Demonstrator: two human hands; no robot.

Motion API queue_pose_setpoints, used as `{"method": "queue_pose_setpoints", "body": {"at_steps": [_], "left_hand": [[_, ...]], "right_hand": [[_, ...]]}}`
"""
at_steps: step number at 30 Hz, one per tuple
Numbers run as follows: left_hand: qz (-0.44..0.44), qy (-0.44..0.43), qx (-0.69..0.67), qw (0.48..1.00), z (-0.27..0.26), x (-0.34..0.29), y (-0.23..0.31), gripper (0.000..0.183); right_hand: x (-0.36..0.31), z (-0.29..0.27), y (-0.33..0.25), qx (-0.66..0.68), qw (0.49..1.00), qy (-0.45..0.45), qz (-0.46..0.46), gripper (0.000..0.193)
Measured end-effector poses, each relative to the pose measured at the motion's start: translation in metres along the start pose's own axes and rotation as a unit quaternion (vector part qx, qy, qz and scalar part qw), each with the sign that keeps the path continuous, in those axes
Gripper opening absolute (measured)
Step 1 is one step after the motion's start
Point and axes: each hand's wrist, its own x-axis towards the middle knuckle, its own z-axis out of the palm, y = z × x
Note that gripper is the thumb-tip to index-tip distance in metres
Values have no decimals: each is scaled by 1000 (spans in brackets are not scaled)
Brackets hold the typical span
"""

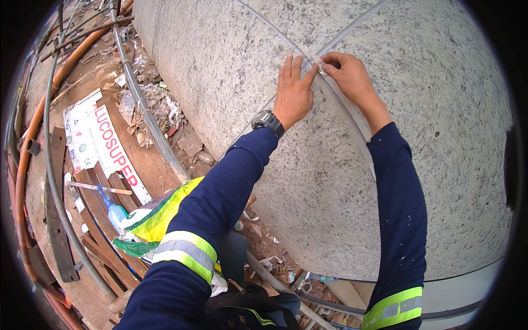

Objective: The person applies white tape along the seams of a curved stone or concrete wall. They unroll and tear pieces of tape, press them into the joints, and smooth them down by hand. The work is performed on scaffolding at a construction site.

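Observation:
A speckled grey textured wall [231,60] fills the upper right, crossed by two thin grey groove lines that meet near the top middle. My left hand [293,91] lies flat on the wall just left of that crossing, fingers spread, a dark watch on its wrist. My right hand [346,72] pinches a narrow strip of pale tape [317,67] at the crossing, touching the left fingertips. The tape strip runs down the groove [352,118] under my right forearm. Both arms wear dark blue sleeves with yellow and silver reflective bands.
Far below on the left lie long pipes [144,104] and orange hoses [33,126], wooden planks, a white printed sack [96,137], a blue plastic bottle [113,209] and scattered rubble [159,104]. A green and yellow woven bag [148,220] sits near my body. A pale ledge [456,291] runs at the wall's foot.

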Motion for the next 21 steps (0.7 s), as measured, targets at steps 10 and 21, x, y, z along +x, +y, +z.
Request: {"method": "queue_pose_setpoints", "body": {"at_steps": [10,21], "left_hand": [[-80,15,-81,993,13,-3,-6,53],[-99,34,-145,984,20,-5,-9,55]], "right_hand": [[26,12,4,-229,953,-4,-199,23],[14,10,13,-193,944,21,-266,24]]}}
